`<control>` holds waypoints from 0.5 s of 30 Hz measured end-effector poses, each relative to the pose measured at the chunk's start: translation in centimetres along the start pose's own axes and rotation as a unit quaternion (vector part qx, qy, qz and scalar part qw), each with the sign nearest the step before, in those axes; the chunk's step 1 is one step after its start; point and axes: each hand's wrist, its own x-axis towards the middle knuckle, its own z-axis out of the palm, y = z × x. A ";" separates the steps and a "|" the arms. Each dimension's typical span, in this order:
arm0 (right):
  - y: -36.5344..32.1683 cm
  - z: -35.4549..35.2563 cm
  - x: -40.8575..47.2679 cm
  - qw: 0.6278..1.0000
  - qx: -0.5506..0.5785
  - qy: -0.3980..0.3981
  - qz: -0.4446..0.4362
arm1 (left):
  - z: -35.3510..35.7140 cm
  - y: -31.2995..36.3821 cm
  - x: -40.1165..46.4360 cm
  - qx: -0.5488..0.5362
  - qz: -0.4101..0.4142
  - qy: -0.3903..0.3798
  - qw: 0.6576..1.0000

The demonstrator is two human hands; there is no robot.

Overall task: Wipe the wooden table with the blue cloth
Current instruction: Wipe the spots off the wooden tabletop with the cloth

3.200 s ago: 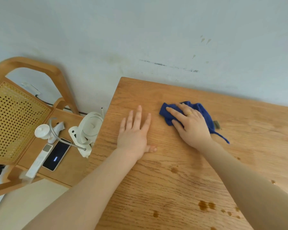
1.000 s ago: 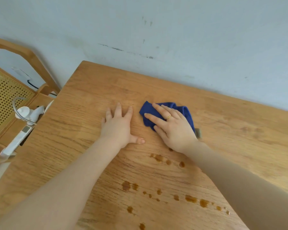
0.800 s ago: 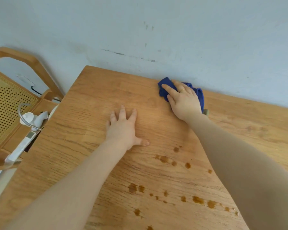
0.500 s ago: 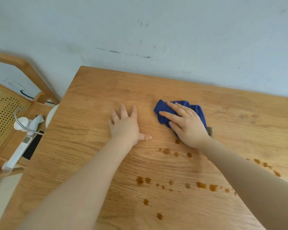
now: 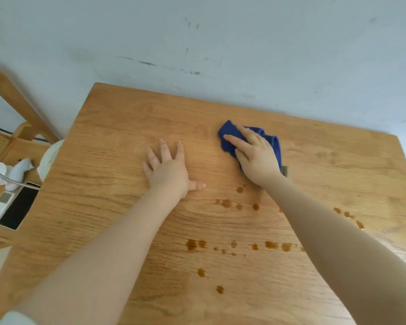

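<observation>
The wooden table (image 5: 117, 127) fills most of the view, its far edge against a pale wall. A bunched blue cloth (image 5: 227, 131) lies on its far middle. My right hand (image 5: 256, 158) presses flat on the cloth, fingers spread, a ring on one finger; much of the cloth is hidden under it. My left hand (image 5: 169, 170) rests flat on the bare wood to the left of the cloth, fingers apart, holding nothing. Several brown liquid spots (image 5: 193, 245) dot the wood nearer to me than both hands.
A wooden chair (image 5: 17, 102) stands left of the table. On its seat lie white devices (image 5: 19, 168) and a dark phone (image 5: 17, 208). A small grey tag (image 5: 284, 171) pokes out by my right wrist. The table's right edge runs down at the far right.
Over the last second my right hand swept the cloth away toward the wall, back toward me, and now again slightly away. My left hand stayed planted flat.
</observation>
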 end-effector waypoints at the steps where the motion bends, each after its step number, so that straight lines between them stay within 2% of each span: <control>1: -0.6 0.0 -1.8 1.000 0.009 -0.015 -0.020 | -0.1 0.1 -0.1 -0.003 -0.001 0.000 1.000; 5: -0.6 -0.4 -3.0 0.993 0.012 -0.071 -0.097 | 0.0 0.0 0.1 -0.003 0.003 0.006 1.000; 7: 0.6 -0.4 -0.9 0.994 -0.009 -0.041 -0.097 | 0.2 -0.2 0.2 0.000 0.009 0.009 1.000; 10: 1.7 0.0 2.9 0.998 -0.038 0.034 -0.028 | 0.6 -0.5 0.6 0.006 0.018 0.014 1.000; 13: 1.4 0.5 4.7 0.996 -0.040 0.040 0.065 | 0.8 -0.6 0.6 0.006 0.023 0.018 1.000; 15: 0.6 0.4 3.4 0.997 -0.019 0.039 0.062 | 0.8 -0.5 0.4 0.001 0.018 0.013 1.000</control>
